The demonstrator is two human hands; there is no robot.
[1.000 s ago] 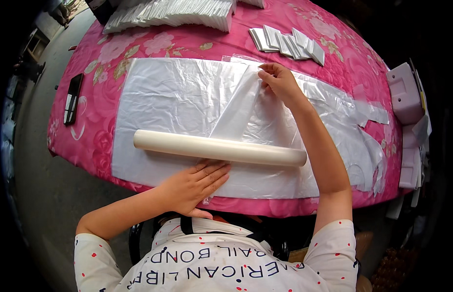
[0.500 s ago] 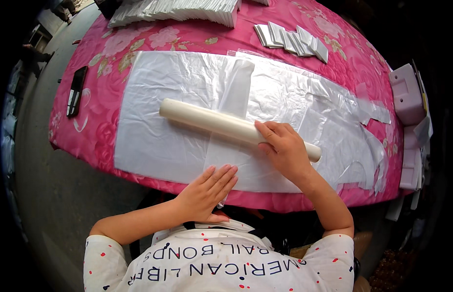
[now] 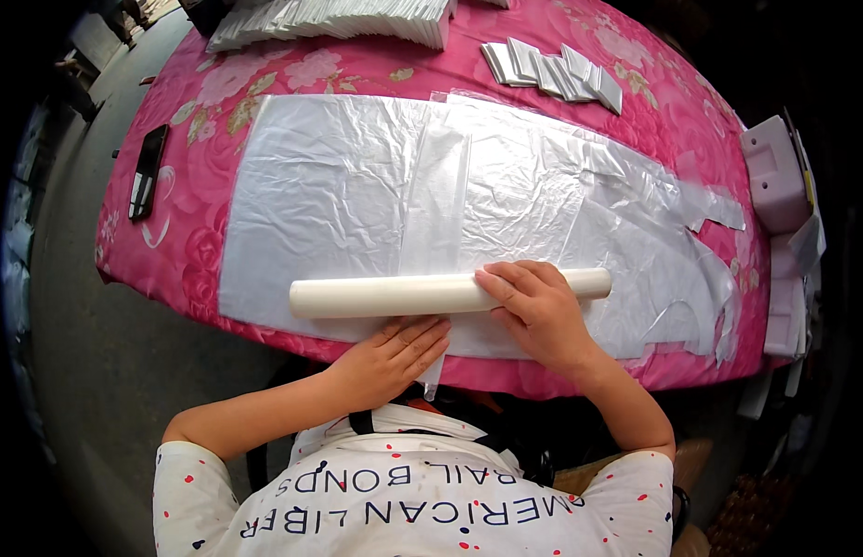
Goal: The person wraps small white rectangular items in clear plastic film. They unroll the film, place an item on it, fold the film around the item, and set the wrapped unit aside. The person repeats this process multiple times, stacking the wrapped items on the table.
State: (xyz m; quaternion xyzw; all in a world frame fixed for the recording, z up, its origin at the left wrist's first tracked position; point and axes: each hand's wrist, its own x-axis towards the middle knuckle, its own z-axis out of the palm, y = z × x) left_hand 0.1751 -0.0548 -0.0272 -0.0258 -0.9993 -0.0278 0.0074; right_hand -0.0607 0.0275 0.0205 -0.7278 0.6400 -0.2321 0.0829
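A pale cream roller or tube [image 3: 385, 295] lies nearly level from left to right across the near part of thin white plastic bags [image 3: 320, 186]. My right hand [image 3: 540, 302] grips it right of its middle, fingers over the top and thumb on the near side. Flat on the near edge of the plastic rests my left hand [image 3: 392, 357], its fingers stretched out just below the tube. The bags are spread wrinkled and overlapping, with cut-out handle shapes at the right end. A narrow strip of plastic [image 3: 433, 379] hangs over the table edge beside my left hand.
A pink flowered cloth [image 3: 204, 251] covers the table. Small folded white packets [image 3: 554, 74] lie at the far right, and a long row of similar packets [image 3: 334, 20] at the back. A black phone [image 3: 148, 174] lies left; pale plastic containers [image 3: 775, 176] stand at the right edge.
The tube has come nearer to me and turned from a slant to nearly level, with my right hand still on it. My left hand has slid slightly onto the plastic's near edge. The plastic looks flatter.
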